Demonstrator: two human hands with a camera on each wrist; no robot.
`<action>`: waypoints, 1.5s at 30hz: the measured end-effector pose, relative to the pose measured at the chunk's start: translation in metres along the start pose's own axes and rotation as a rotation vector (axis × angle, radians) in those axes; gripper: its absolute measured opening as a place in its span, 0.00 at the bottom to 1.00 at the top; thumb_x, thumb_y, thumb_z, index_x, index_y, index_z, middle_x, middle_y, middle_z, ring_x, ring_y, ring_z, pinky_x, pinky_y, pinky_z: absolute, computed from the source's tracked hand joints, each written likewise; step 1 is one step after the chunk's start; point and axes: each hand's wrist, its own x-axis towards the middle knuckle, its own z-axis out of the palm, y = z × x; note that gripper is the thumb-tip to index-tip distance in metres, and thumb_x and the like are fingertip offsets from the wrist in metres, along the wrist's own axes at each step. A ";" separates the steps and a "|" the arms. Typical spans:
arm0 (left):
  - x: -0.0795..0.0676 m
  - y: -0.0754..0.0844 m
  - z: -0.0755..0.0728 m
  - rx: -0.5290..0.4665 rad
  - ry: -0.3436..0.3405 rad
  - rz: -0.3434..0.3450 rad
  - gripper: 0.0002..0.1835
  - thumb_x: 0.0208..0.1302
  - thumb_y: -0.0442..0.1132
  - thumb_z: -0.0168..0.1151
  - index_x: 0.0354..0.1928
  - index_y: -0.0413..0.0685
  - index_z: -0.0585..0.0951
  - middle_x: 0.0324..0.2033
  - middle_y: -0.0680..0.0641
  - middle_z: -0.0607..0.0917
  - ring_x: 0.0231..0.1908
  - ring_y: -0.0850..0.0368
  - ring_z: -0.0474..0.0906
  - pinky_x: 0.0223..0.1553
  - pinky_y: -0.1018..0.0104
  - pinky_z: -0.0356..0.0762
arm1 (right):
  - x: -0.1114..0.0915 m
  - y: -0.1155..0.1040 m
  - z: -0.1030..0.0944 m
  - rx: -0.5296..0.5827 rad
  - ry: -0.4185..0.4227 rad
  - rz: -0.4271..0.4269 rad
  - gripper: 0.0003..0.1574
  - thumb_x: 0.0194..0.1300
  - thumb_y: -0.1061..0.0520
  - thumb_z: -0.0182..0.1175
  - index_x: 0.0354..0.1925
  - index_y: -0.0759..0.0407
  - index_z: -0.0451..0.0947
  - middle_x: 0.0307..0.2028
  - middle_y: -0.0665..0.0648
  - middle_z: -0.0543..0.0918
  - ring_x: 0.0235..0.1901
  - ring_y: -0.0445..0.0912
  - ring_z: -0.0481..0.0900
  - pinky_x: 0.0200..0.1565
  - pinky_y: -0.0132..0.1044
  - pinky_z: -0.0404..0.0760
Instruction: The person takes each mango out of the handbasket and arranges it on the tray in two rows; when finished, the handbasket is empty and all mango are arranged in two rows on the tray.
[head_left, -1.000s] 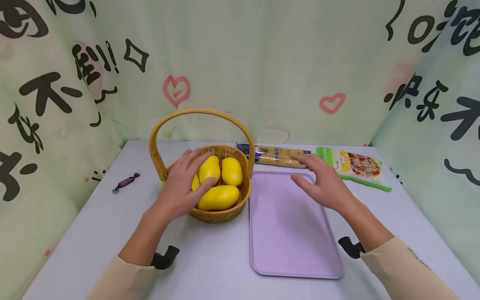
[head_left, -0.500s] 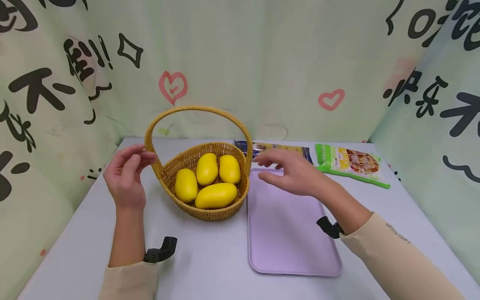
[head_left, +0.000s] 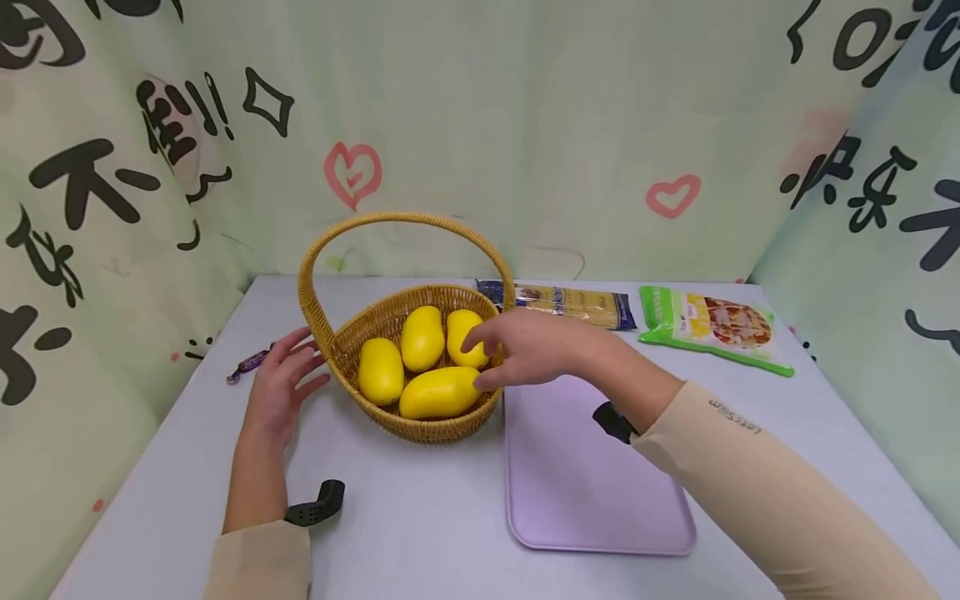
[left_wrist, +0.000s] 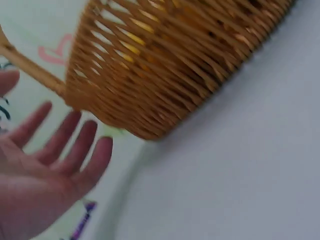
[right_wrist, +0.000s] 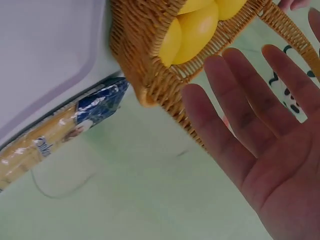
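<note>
A woven wicker basket (head_left: 427, 431) with a tall arched handle holds several yellow mangoes (head_left: 381, 372). To its left, my left hand (head_left: 279, 392) has its fingertips right at the basket's left side. In the left wrist view this hand (left_wrist: 60, 170) shows spread, slightly bent fingers around nothing. My right hand (head_left: 540, 343) reaches over the basket's right rim and overlaps the foot of the handle and part of one mango. In the right wrist view its palm (right_wrist: 285, 165) faces the camera with the fingers extended, close to the basket (right_wrist: 142, 50).
A lilac tray (head_left: 592, 508) lies right of the basket, partly under my right forearm. Behind it are a gold-and-blue packet (head_left: 600, 308) and a green-edged food bag (head_left: 716, 329). A purple wrapped candy (head_left: 251, 362) lies by my left hand. Printed curtains (head_left: 585, 125) enclose the table.
My left hand has moved from over the mangoes out to the left, then in beside the basket's left side. My right hand has moved left from above the tray to the basket's right rim.
</note>
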 end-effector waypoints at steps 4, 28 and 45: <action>0.005 -0.018 -0.003 -0.005 -0.100 -0.011 0.29 0.80 0.43 0.51 0.79 0.57 0.62 0.65 0.53 0.71 0.63 0.55 0.72 0.62 0.66 0.76 | 0.016 -0.011 -0.001 -0.024 -0.091 0.016 0.31 0.69 0.45 0.66 0.68 0.45 0.76 0.60 0.59 0.83 0.59 0.52 0.80 0.54 0.45 0.84; 0.011 -0.031 0.000 0.032 -0.029 -0.085 0.32 0.79 0.45 0.56 0.81 0.62 0.61 0.76 0.46 0.65 0.65 0.55 0.72 0.75 0.57 0.67 | 0.080 -0.029 0.028 -0.120 -0.273 0.012 0.38 0.64 0.55 0.71 0.71 0.42 0.74 0.72 0.49 0.73 0.68 0.48 0.72 0.66 0.42 0.75; 0.012 -0.029 0.000 0.031 -0.029 -0.086 0.32 0.79 0.44 0.56 0.81 0.61 0.61 0.76 0.46 0.65 0.66 0.53 0.71 0.76 0.54 0.65 | 0.082 -0.029 0.033 -0.184 -0.263 0.047 0.45 0.64 0.59 0.71 0.74 0.36 0.68 0.72 0.53 0.72 0.64 0.48 0.73 0.66 0.44 0.75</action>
